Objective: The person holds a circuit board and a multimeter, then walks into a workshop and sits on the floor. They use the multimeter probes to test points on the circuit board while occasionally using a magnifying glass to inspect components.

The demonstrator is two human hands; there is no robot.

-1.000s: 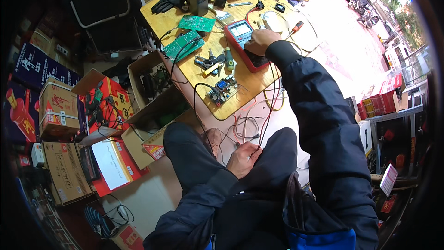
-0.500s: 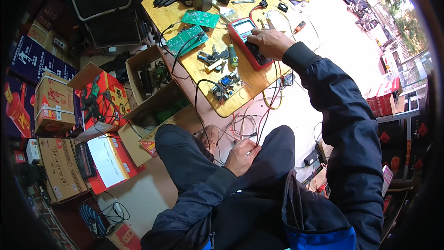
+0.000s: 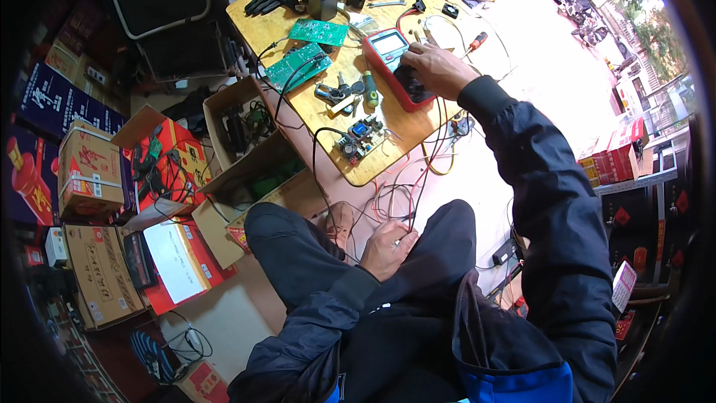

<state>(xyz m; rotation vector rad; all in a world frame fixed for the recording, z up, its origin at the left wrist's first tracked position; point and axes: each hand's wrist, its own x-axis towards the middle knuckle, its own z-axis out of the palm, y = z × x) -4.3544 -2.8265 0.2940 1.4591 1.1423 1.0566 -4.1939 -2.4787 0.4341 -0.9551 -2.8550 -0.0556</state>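
On the wooden table lies a red multimeter [image 3: 388, 45] with a lit grey display. My right hand [image 3: 440, 69] reaches over it, fingers bent around its dial area and hiding most of the dial. Thin red and black test leads [image 3: 430, 166] run from its lower end toward my lap. Above my right thigh, my left hand [image 3: 388, 252] is closed around the ends of these leads; the tips are mostly hidden. A small populated circuit board [image 3: 360, 139] with a blue part sits at the table's near corner, a black cable attached. Left of the meter is a green-handled screwdriver [image 3: 371, 89].
Two green circuit boards [image 3: 300, 65], keys [image 3: 341, 92], a black glove [image 3: 271, 0] and an orange-handled screwdriver [image 3: 477, 42] lie on the table [image 3: 328, 125]. Open cardboard boxes [image 3: 257, 179] with cables stand at the left. Loose wires [image 3: 391, 198] tangle below the table's edge.
The view has shifted slightly. Both hands keep nearly the same places, the right at the multimeter and the left on the leads.
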